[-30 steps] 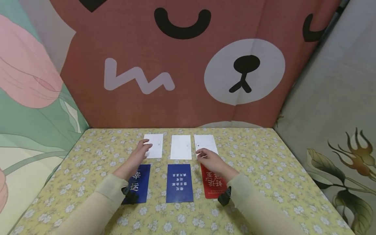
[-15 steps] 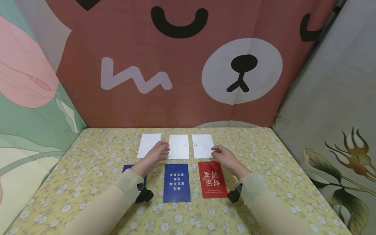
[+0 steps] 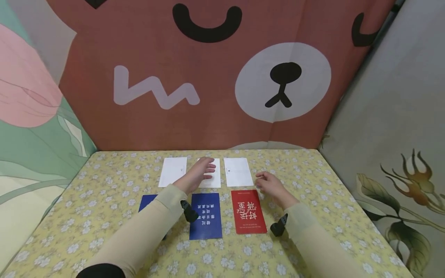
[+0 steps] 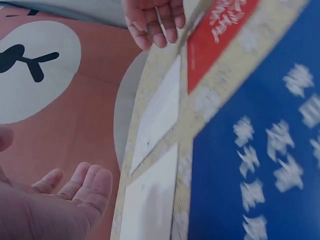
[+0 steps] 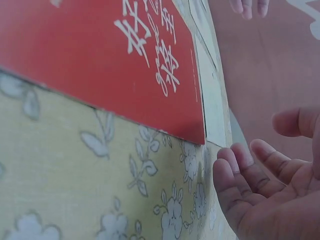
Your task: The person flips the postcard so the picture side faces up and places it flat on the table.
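Observation:
My left hand [image 3: 199, 174] is over the middle white card [image 3: 214, 177], covering part of it, with its fingers extended and nothing held. In the left wrist view the left palm [image 4: 55, 210] faces up beside the cards. Just right of the right white card [image 3: 239, 172], my right hand [image 3: 272, 188] hovers with relaxed fingers and holds nothing. A third white card [image 3: 171, 172] lies at the left of that back row. In front lie a blue card with white characters [image 3: 206, 218], a red card [image 3: 248, 212], and another blue card [image 3: 147, 200] mostly hidden under the left forearm.
A yellow floral cloth [image 3: 299, 170] covers the table. Behind it stands a brown backdrop [image 3: 167, 127] with a cartoon bear face. Patterned fabric hangs at both sides. Each wrist carries a black camera [image 3: 279, 227].
My left hand has moved right, from the left white card to above the middle one. The right hand has shifted right, off the right white card. The cards stay on the table.

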The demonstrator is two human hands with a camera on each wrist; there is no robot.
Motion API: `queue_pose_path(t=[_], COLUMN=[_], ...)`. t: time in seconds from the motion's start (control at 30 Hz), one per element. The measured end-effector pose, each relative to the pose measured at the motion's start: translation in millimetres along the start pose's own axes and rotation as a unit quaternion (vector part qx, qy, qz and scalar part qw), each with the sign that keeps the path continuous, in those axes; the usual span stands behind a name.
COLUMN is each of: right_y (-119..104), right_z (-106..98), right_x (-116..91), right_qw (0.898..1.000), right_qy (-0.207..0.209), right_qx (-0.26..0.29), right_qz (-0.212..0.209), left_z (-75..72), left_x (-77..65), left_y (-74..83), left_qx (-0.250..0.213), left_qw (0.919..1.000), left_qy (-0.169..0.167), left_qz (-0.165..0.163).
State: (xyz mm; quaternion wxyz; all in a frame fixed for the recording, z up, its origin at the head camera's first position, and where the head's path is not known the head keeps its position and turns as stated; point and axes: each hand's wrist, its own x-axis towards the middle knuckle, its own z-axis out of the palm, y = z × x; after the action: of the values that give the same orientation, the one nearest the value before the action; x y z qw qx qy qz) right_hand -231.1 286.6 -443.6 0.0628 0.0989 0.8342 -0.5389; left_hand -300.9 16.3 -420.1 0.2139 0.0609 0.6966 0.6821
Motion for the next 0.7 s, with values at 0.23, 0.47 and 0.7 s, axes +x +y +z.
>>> queue_pose_path(t=[0.23, 0.47, 0.7], right_y=[-0.4, -1.9, -3.2], right_z=[-1.2, -3.6, 1.2], right_x=[5.8, 8.1, 9.7], right_qw=[1.000, 1.000, 1.000], right_qy=[0.002, 0.007, 0.003], right_qx=[0.004, 0.016, 0.022], right_qz=[0.005, 0.012, 0.017], left_z=[13.0, 25.9, 27.4], left_x=[17.2, 31.4, 49.1], left_y=[4.5, 11.2, 15.6], left_qx=[-0.042, -0.061, -0.052], left_qw=[0.9990, 0.9976, 0.9975], left_qy=[-0.011, -0.010, 0.006], left_qz=[-0.007, -0.032, -0.047])
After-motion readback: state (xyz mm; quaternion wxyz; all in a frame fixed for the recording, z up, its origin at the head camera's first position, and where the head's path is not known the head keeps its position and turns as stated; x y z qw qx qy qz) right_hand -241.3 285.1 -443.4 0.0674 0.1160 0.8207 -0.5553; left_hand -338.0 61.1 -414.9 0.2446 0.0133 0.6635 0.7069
